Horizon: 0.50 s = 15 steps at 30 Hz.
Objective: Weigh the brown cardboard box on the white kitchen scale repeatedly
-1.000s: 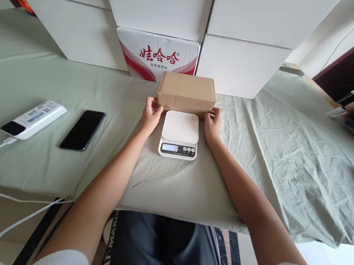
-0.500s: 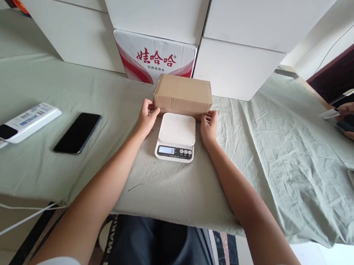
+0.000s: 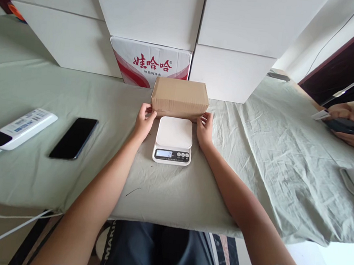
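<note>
The cardboard box [image 3: 179, 98] is gripped at its lower end edges by the left hand [image 3: 144, 120] and right hand [image 3: 205, 126]; the scale [image 3: 173, 139] lies between them, bare cloth [image 3: 250, 157] outside.

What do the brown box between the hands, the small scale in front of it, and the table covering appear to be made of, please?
The brown box looks like plain matte corrugated cardboard, with faint ribbing. The scale seems to be smooth white plastic with a slight sheen, though its platform could be something else. The table covering looks like thin pale green woven cloth, creased and draped.
</note>
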Motion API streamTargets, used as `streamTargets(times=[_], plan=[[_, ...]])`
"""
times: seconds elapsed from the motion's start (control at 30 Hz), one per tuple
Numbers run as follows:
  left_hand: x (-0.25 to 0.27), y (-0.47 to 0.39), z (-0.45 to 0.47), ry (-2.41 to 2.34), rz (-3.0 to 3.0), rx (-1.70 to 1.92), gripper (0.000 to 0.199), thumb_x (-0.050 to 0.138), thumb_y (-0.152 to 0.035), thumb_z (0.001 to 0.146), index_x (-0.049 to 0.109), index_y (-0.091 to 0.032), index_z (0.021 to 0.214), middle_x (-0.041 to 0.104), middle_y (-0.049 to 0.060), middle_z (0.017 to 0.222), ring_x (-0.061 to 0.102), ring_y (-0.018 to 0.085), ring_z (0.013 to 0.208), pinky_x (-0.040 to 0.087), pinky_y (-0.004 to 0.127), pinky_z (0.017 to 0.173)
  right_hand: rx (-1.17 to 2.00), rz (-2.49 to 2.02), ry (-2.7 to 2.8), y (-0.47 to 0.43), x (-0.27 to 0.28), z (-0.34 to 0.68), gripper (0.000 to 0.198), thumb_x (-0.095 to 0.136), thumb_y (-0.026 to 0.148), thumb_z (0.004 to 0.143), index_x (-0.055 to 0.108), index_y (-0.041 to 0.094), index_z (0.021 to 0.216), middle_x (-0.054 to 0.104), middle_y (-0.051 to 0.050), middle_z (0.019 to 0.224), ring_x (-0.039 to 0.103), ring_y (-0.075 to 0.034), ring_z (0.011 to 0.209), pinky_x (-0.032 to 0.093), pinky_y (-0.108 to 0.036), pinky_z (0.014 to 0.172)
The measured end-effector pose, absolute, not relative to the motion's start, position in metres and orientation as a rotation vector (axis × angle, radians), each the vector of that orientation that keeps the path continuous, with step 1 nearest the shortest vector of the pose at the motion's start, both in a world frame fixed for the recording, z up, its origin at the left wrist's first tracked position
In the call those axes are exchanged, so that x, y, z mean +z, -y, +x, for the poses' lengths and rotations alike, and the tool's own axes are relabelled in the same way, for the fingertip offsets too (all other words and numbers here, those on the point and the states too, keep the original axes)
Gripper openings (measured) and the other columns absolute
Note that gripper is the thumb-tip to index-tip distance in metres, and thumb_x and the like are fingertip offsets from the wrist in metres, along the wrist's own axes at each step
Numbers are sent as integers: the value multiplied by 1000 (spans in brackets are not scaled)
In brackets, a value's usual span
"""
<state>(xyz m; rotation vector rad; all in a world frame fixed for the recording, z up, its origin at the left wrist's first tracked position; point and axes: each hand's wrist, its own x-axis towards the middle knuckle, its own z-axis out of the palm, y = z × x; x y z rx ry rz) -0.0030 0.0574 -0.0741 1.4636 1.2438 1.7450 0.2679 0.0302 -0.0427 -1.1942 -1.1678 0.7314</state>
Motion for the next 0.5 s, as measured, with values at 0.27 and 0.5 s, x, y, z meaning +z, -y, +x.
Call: streamTargets(times=[0.27, 0.5], plan=[[-37, -37, -1, -1083, 1508, 1880, 64, 65, -90, 93, 59, -26, 101, 76, 12, 122, 72, 31, 131, 60, 48, 116, 616, -1051, 1171, -8, -14, 269, 31, 57, 57, 97, 51, 30, 113, 62, -8, 126, 64, -26, 126, 54, -46, 115], [-24, -21, -2, -1050, 1435, 2022, 58, 58, -77, 102, 49, -25, 78, 59, 4, 86, 64, 22, 90, 57, 37, 86, 639, -1076, 1034, 40, 4, 267, 30, 44, 61, 103, 46, 32, 109, 54, -4, 110, 63, -25, 110, 58, -42, 99]])
